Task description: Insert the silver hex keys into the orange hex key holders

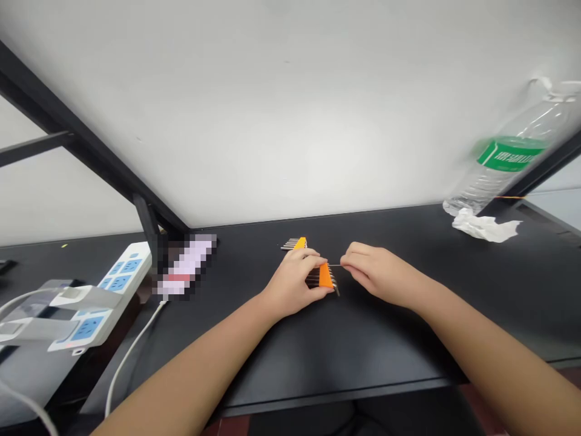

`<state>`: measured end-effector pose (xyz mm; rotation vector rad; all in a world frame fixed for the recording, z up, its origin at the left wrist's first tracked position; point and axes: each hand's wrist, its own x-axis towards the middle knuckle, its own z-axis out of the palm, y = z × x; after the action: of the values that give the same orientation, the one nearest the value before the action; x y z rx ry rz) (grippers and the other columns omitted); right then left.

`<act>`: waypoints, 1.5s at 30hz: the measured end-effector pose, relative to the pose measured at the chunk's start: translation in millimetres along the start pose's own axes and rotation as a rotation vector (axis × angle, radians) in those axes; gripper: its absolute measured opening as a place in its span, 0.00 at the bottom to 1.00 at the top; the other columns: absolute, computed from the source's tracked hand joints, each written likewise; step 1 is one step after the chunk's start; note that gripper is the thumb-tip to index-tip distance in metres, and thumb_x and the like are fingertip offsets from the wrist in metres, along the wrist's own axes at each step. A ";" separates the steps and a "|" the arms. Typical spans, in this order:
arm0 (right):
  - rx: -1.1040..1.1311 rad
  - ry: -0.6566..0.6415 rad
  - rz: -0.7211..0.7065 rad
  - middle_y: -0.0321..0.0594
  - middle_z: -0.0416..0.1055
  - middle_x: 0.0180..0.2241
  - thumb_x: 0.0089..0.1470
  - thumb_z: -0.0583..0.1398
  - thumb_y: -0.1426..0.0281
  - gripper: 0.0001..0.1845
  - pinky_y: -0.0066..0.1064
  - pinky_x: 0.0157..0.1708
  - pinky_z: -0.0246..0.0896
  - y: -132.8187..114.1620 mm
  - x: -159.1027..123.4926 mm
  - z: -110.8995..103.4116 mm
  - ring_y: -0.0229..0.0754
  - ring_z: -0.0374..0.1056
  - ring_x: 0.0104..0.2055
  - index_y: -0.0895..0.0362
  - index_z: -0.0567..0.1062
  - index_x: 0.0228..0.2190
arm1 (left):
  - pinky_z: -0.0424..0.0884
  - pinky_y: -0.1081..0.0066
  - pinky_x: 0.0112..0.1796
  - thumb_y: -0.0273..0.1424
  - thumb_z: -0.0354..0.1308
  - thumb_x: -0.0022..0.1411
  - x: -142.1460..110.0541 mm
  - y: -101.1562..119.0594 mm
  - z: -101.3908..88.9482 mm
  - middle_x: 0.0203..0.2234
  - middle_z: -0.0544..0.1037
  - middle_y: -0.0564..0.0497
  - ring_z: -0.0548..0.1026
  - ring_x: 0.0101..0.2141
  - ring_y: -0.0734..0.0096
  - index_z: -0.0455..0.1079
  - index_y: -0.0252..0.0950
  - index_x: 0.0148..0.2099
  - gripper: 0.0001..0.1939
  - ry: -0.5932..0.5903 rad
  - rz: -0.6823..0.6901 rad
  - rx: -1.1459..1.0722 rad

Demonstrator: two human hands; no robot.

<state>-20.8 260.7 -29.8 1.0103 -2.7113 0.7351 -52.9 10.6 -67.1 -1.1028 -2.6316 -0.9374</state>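
Observation:
My left hand [290,284] is closed around an orange hex key holder [325,277], thumb at its near end and fingers over its far end. Several dark metal hex keys pass through the holder, their bent ends showing on its right side. My right hand [379,269] pinches the end of a thin hex key [334,265], which reaches left to the holder. Just beyond my left hand lies an orange piece [300,243] with several silver keys [290,244]. My hand hides whether the two orange parts are joined.
A white power strip [131,254] with plugged-in chargers sits at the left, near a blurred-out phone [188,263] on a white cable [131,351]. At the back right stand a clear bottle [512,151] with a green label and a crumpled tissue [485,227]. A pale wall borders the black desk [254,363].

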 end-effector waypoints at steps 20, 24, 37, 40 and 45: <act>1.085 -0.199 0.479 0.33 0.70 0.22 0.60 0.62 0.51 0.21 0.28 0.24 0.61 8.9 20.1 37.1 0.35 0.65 0.22 0.58 0.72 0.34 | 0.72 0.57 0.52 0.37 0.71 0.54 0.2 9.4 -2.1 0.43 0.78 0.46 0.75 0.47 0.59 0.74 0.39 0.51 0.23 0.065 0.126 -0.058; 1.118 -0.242 0.483 0.38 0.74 0.27 0.60 0.63 0.54 0.19 0.31 0.30 0.67 4.6 18.8 35.2 0.38 0.71 0.26 0.59 0.75 0.34 | 0.69 0.54 0.54 0.38 0.70 0.55 0.7 12.1 -0.7 0.41 0.79 0.46 0.76 0.45 0.59 0.74 0.38 0.49 0.21 0.082 0.210 -0.005; 0.847 -0.098 0.541 0.36 0.74 0.27 0.58 0.62 0.62 0.11 0.30 0.32 0.61 13.2 20.1 36.0 0.39 0.69 0.30 0.57 0.75 0.30 | 0.69 0.52 0.55 0.38 0.66 0.59 1.5 10.1 -6.1 0.49 0.77 0.44 0.73 0.52 0.54 0.67 0.39 0.60 0.28 -0.048 0.060 0.072; 0.618 -0.016 0.572 0.35 0.74 0.27 0.58 0.60 0.63 0.10 0.30 0.31 0.61 29.5 16.7 23.7 0.39 0.68 0.29 0.55 0.76 0.31 | 0.71 0.53 0.54 0.28 0.59 0.59 3.5 -7.2 -13.7 0.52 0.76 0.43 0.72 0.53 0.54 0.66 0.38 0.61 0.27 0.038 -0.002 0.094; 0.247 0.033 0.629 0.37 0.76 0.35 0.57 0.57 0.63 0.12 0.32 0.35 0.63 66.3 12.0 9.4 0.42 0.71 0.35 0.54 0.78 0.28 | 0.65 0.51 0.60 0.24 0.57 0.55 9.4 -41.4 -20.6 0.61 0.70 0.44 0.65 0.61 0.50 0.64 0.37 0.65 0.33 0.002 -0.145 0.204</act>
<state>-72.8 292.4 -60.2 0.1415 -2.9670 1.1859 -90.2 -18.3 -67.9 -0.8741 -2.7609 -0.6725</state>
